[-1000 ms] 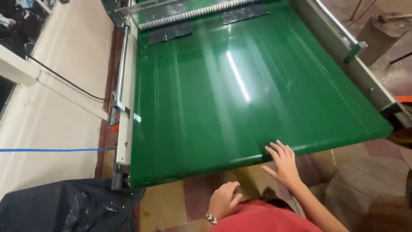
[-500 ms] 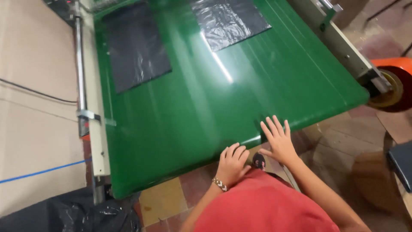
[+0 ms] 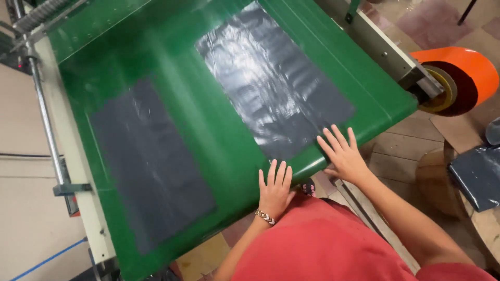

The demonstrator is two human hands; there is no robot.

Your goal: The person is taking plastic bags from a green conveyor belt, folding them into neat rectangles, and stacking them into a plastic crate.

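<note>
Both hands are down at the near edge of the green conveyor belt [image 3: 208, 130], low in the middle of the frame. The left hand [image 3: 274, 188] lies flat with fingers spread and straight, palm down on the belt's rounded lip, gripping nothing; a beaded bracelet [image 3: 265, 217] sits on that wrist. The right hand [image 3: 344, 153] is just to its right and a little higher, also open, fingers fanned out, fingertips resting at the bottom edge of a dark grey plastic bag [image 3: 271, 83].

That bag lies flat on the belt in the upper middle of the frame, glossy and wrinkled, its lower corner right under the right hand's fingers. A second dark grey plastic bag [image 3: 151, 166] lies flat on the left half of the belt, well apart from both hands, blurred by motion.

Along the left of the frame runs the machine's pale side frame [image 3: 78, 171] with a metal rod [image 3: 44, 114] beside it. At the upper right an orange roll [image 3: 461, 78] sits at the end of the conveyor. At the right edge, a stack of folded dark bags [image 3: 476, 177] rests on a wooden surface. The person's red shirt [image 3: 323, 244] fills the bottom centre.
</note>
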